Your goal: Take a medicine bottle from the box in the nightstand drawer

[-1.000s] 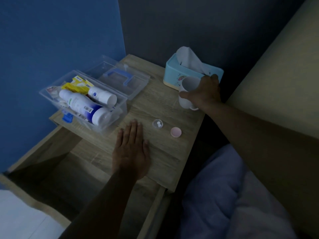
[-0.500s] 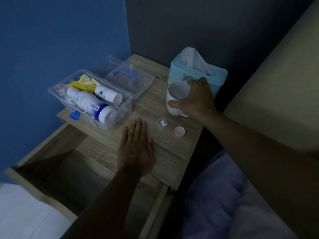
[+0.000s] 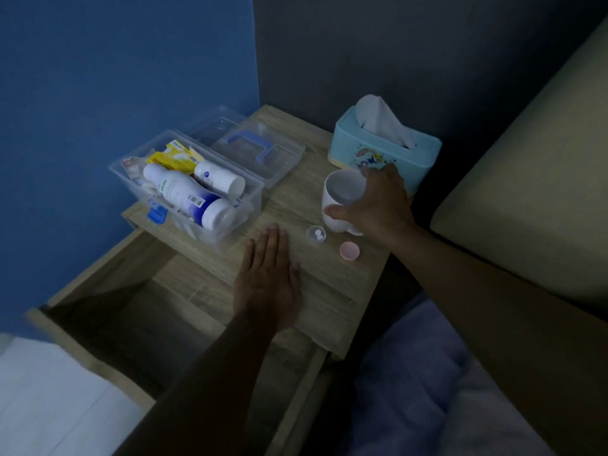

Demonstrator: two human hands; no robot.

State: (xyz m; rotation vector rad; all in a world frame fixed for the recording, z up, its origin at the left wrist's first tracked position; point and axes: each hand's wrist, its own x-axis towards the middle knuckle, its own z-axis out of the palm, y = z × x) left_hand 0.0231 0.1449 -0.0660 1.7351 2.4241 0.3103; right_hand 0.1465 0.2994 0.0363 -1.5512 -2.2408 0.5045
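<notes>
Since a second ago, your right hand (image 3: 375, 205) has drawn the white cup (image 3: 342, 202) away from the teal tissue box (image 3: 385, 149) toward the front of the nightstand top (image 3: 329, 284); the cup now stands just behind a small clear cap holding two white tablets (image 3: 316, 234). Your fingers curl around the cup's rim and far side, thumb pressed to its near wall, a closed grasp on the cup. Your left hand (image 3: 268, 274) has barely shifted: it lies flat, palm down, fingers extended together on the wood, holding nothing. A pink cap (image 3: 349, 251) sits just right of the clear one.

At the top's left end, the clear plastic box (image 3: 184, 192) stands open, its lid with a blue handle (image 3: 250, 146) lying just behind it. Inside, two white medicine bottles (image 3: 184, 195) lie on their sides beside a yellow packet (image 3: 174, 159). Below your left forearm, the drawer (image 3: 108, 311) hangs pulled out, its interior in shadow.
</notes>
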